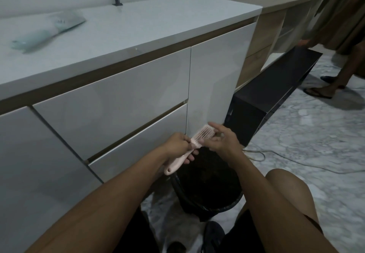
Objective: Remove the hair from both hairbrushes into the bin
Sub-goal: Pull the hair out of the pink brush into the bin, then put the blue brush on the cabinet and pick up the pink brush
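Observation:
My left hand (178,144) grips the handle of a pink hairbrush (197,140), held bristles-up over a black bin (233,203) with a dark liner on the floor. My right hand (221,139) is at the brush head, thumb and fingers pinching at the bristles on its far side; whether hair is between the fingers is too small to tell. A second, pale blue-green hairbrush (49,31) lies blurred on the white countertop (138,25) at the upper left, well away from both hands.
White drawer fronts (110,104) stand close in front of me. A small dark object (117,0) sits at the counter's back. A cable (276,154) runs over the marble floor. Another person's legs (339,74) in sandals stand at the far right beside a dark low unit.

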### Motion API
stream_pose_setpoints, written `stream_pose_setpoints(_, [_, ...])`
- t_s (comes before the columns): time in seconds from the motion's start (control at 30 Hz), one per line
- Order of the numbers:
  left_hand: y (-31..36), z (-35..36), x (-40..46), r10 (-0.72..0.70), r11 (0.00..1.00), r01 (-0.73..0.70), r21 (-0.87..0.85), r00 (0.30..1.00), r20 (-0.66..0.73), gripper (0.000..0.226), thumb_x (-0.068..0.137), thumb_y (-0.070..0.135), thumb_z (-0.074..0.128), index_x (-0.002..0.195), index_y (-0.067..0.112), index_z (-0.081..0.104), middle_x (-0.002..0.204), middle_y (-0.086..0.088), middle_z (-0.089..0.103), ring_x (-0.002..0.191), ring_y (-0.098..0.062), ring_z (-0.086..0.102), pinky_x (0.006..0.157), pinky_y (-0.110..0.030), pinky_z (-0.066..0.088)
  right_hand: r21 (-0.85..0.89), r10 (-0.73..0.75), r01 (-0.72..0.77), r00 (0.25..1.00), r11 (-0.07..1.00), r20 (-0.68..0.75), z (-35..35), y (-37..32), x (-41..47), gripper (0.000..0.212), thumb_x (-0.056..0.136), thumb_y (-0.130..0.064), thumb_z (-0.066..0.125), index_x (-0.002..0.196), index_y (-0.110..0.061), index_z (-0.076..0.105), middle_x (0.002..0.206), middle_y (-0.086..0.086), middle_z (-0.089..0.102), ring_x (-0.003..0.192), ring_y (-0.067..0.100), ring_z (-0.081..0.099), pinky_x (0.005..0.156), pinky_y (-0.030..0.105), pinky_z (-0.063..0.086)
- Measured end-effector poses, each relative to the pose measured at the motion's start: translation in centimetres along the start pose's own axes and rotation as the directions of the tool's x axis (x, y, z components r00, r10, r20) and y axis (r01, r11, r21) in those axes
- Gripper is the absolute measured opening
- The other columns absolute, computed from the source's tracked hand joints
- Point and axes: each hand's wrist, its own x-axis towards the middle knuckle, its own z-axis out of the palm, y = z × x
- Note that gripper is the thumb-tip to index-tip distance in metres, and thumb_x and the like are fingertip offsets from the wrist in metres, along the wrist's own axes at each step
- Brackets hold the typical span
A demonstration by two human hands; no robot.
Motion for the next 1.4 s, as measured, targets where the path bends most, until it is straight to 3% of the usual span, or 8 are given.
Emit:
stream_pose_setpoints(0.1, [-0.2,-0.3,0.1,-0.015,0.999,0.015,-0.032,1.0,0.002,0.023,0.098,0.004,0.046,0.114,-0.007,0.059,0.085,-0.014,0.069,0.051,-0.012,0.057,0.042,-0.022,0.047,-0.124,-0.104,0.092,0.99,0.988,-0.095,0.3,-0.2,-0.2,0.036,0.069,-0.018,0.085,0.102,-0.012,0.074,0.1,0.0,0.064,0.081,0.019,0.07,0.072,0.03,0.061])
stream_pose_setpoints(0.2, [-0.3,-0.3,-0.2,-0.03,0.997,0.031,-0.077,0.999,0.022,0.024,0.098,0.003,0.046,0.115,-0.008,0.059,0.088,-0.017,0.07,0.049,-0.012,0.056,0.041,-0.021,0.045,0.095,0.004,0.017,0.977,0.995,-0.213,0.3,-0.6,-0.1,0.006,0.078,-0.007,0.077,0.08,-0.003,0.073,0.082,0.01,0.072,0.074,0.025,0.072,0.066,0.032,0.062])
stream_pose_setpoints(0.5, [0.7,-1.0,-0.4,-0.055,0.995,0.055,-0.079,0.998,0.006,0.029,0.084,-0.002,0.064,0.111,-0.013,0.062,0.079,-0.016,0.07,0.049,-0.013,0.06,0.039,-0.022,0.046,0.21,0.136,-0.075,0.946,0.975,-0.294,0.0,-1.2,0.3,0.012,0.086,-0.009,0.069,0.093,0.0,0.069,0.077,0.012,0.071,0.07,0.021,0.07,0.06,0.029,0.061])
stream_pose_setpoints(0.63, [1.3,-1.8,-0.8,-0.028,0.999,0.028,-0.045,1.0,-0.002,0.029,0.079,-0.008,0.067,0.107,-0.015,0.063,0.074,-0.02,0.067,0.052,-0.018,0.063,0.043,-0.023,0.05,0.096,0.214,-0.191,0.876,0.977,-0.433,-0.9,-1.2,1.4,0.016,0.085,-0.01,0.068,0.101,-0.011,0.072,0.093,0.007,0.074,0.084,0.019,0.071,0.083,0.039,0.059])
stream_pose_setpoints(0.73, [2.2,-2.6,-1.2,0.004,1.0,-0.004,0.017,1.0,-0.02,0.027,0.08,-0.003,0.066,0.105,-0.011,0.064,0.061,-0.013,0.066,0.051,-0.02,0.064,0.047,-0.027,0.054,0.057,0.205,-0.198,0.915,0.979,-0.348,-1.4,-2.8,1.4,0.031,0.087,-0.017,0.067,0.118,-0.014,0.065,0.116,0.005,0.067,0.106,0.023,0.064,0.096,0.044,0.053])
stream_pose_setpoints(0.83, [4.0,-3.3,-2.1,0.053,0.996,-0.051,0.068,0.998,-0.031,0.018,0.079,-0.005,0.066,0.097,-0.005,0.066,0.06,-0.013,0.063,0.048,-0.018,0.061,0.047,-0.028,0.054,0.28,0.248,-0.194,0.953,0.94,-0.173,-1.3,-5.8,0.7,0.033,0.092,-0.013,0.062,0.124,-0.011,0.058,0.114,0.01,0.065,0.102,0.027,0.067,0.089,0.045,0.057])
stream_pose_setpoints(1.1, [10.4,-6.3,-6.1,0.3,0.948,-0.259,0.188,0.921,-0.248,0.039,0.074,-0.007,0.071,0.109,0.001,0.057,0.084,-0.022,0.064,0.053,-0.028,0.065,0.051,-0.036,0.055,0.41,0.094,-0.016,0.981,0.912,-0.17,-1.0,-14.9,1.4,0.025,0.092,-0.008,0.062,0.116,-0.001,0.061,0.105,0.02,0.069,0.089,0.027,0.073,0.069,0.031,0.062])
stream_pose_setpoints(1.4, [17.0,-12.8,-12.3,0.543,0.839,-0.449,0.306,0.7,-0.463,0.02,0.073,0.002,0.075,0.089,-0.001,0.064,0.078,-0.015,0.07,0.058,-0.025,0.07,0.056,-0.038,0.06,0.128,-0.354,0.419,0.866,0.899,-0.354,2.6,-26.0,4.0,0.018,0.089,-0.016,0.065,0.106,-0.011,0.066,0.105,0.013,0.068,0.067,0.017,0.073,0.061,0.037,0.062])
